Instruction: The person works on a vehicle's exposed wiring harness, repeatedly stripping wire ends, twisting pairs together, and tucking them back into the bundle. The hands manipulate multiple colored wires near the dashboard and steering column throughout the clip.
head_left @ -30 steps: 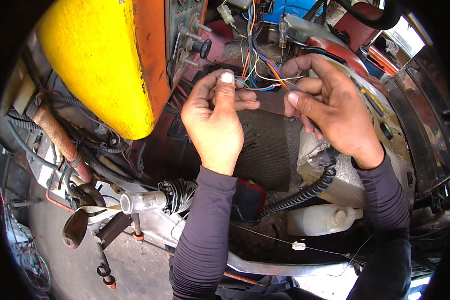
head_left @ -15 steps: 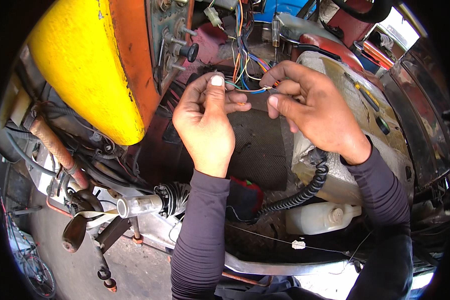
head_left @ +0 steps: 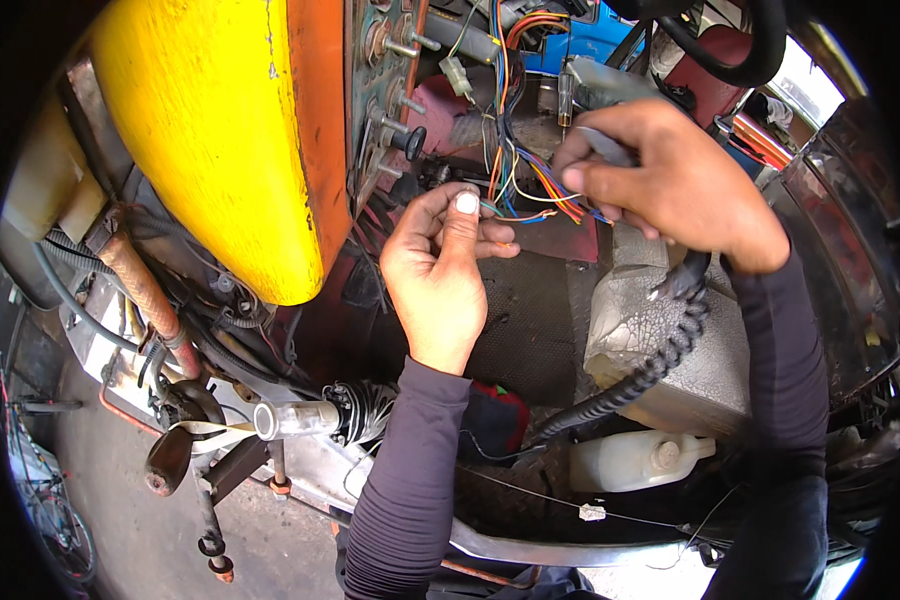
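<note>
Near the middle, my left hand [head_left: 440, 270] is closed in a pinch, thumb against index finger, on a thin wire [head_left: 520, 217]. The wire comes out by the fingertips and ends in a pale tip to their right. A speck of orange shows at the lower fingers. Above and between the hands hangs a bundle of coloured wires [head_left: 500, 130], with loose ends of orange, red, blue and white. To the right of these ends, my right hand [head_left: 675, 180] is closed round a flat grey blade-like tool [head_left: 607, 147]. The fingers hide most of that tool, so its kind is unclear.
A yellow and orange panel [head_left: 220, 150] with bolts and a black knob [head_left: 410, 142] stands at left. A black coiled cable [head_left: 630, 380] crosses below my right hand, beside a cracked silver cover [head_left: 660, 330]. A white jug [head_left: 640, 460] lies near the front edge.
My right hand has drawn away from the wire's end, up and to the right, and the grey tool now shows in it. My left hand keeps its pinch. The whole view has shifted slightly.
</note>
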Action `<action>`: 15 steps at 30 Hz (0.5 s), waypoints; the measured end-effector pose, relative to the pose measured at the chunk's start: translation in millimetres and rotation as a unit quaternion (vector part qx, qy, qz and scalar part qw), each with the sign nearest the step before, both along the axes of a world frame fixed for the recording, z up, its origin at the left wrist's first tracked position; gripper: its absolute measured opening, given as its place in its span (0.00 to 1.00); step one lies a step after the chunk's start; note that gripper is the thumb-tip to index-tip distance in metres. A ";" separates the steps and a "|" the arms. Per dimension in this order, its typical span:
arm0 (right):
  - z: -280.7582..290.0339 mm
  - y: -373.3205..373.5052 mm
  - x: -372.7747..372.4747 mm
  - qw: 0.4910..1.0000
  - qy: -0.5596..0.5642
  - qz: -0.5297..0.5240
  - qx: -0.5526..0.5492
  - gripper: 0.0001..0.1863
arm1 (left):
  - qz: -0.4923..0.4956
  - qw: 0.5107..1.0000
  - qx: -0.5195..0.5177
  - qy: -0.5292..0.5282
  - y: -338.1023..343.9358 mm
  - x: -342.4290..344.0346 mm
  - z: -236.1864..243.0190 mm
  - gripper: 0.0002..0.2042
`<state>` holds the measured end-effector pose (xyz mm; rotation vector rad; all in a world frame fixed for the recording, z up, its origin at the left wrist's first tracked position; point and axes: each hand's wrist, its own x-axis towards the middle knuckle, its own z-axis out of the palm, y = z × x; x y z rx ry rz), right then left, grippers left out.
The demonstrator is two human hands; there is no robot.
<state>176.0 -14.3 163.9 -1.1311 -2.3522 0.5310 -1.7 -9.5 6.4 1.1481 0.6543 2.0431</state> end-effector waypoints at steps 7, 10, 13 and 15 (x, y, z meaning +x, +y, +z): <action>11.1 53.6 -47.6 0.963 -0.230 0.109 0.089 0.17 | 0.011 1.000 0.000 0.011 1.1 -1.5 0.3 0.12; 11.2 48.9 -62.1 0.964 -0.246 0.077 0.068 0.18 | 0.011 1.000 -0.004 0.007 0.2 0.0 0.9 0.12; 7.2 48.0 -64.6 0.963 -0.234 0.084 0.101 0.17 | 0.013 1.000 0.002 0.003 0.9 -0.8 -0.2 0.12; -0.2 54.0 -60.0 0.959 -0.201 0.125 0.157 0.15 | 0.006 1.000 0.003 -0.017 1.7 -0.2 -0.1 0.12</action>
